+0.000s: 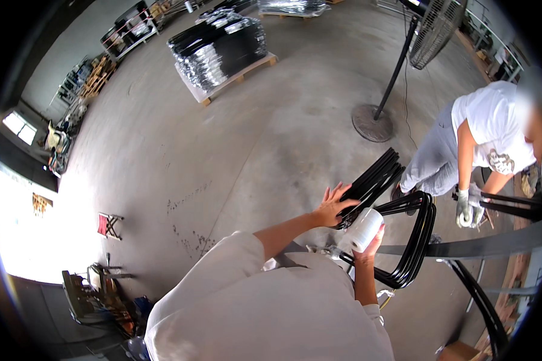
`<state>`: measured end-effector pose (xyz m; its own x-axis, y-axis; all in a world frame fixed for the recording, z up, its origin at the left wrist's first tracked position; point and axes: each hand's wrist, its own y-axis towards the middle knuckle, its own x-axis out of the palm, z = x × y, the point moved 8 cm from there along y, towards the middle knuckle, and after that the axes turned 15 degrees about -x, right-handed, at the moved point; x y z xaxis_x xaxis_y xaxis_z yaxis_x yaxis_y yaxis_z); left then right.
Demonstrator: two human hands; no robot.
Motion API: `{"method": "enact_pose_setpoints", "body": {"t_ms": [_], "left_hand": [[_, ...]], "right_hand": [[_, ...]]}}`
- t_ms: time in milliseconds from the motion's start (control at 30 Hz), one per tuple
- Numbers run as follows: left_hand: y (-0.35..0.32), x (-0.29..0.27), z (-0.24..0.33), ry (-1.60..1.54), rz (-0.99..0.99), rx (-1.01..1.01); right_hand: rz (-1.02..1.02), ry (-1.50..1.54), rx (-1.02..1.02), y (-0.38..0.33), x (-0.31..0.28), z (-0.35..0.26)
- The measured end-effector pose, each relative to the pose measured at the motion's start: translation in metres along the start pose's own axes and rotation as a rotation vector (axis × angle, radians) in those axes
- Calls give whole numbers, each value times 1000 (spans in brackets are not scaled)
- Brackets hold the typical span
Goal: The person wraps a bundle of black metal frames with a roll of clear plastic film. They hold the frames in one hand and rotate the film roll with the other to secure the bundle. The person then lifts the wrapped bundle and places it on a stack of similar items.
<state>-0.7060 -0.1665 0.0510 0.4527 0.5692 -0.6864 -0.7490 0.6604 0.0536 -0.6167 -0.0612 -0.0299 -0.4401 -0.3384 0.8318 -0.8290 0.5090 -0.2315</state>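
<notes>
My left hand (331, 206) rests with spread fingers on a bundle of black metal tube frames (373, 180) that stand on end in front of me. A white roll of wrapping film (365, 229) is gripped in my right hand (367, 249), held against the bundle just below my left hand. The curved lower loops of the frames (417, 240) stick out to the right of the roll.
A co-worker in a white shirt (491, 129) bends over at the right, gloved hands (467, 207) on black tubes. A standing fan (397, 66) is behind. A pallet of wrapped black parts (223, 51) sits on the concrete floor, clutter along the left wall.
</notes>
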Motion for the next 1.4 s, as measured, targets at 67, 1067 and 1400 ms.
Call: {"method": "enact_pose_setpoints", "body": {"t_ms": [67, 1067, 1400], "left_hand": [[16, 7, -31, -502, -89, -102], [70, -28, -98, -508, -849, 1], [74, -34, -47, -243, -391, 508]], "right_hand": [[-44, -6, 52, -2, 15, 0], [508, -130, -211, 8, 30, 39], [389, 400, -189, 10, 67, 25]]}}
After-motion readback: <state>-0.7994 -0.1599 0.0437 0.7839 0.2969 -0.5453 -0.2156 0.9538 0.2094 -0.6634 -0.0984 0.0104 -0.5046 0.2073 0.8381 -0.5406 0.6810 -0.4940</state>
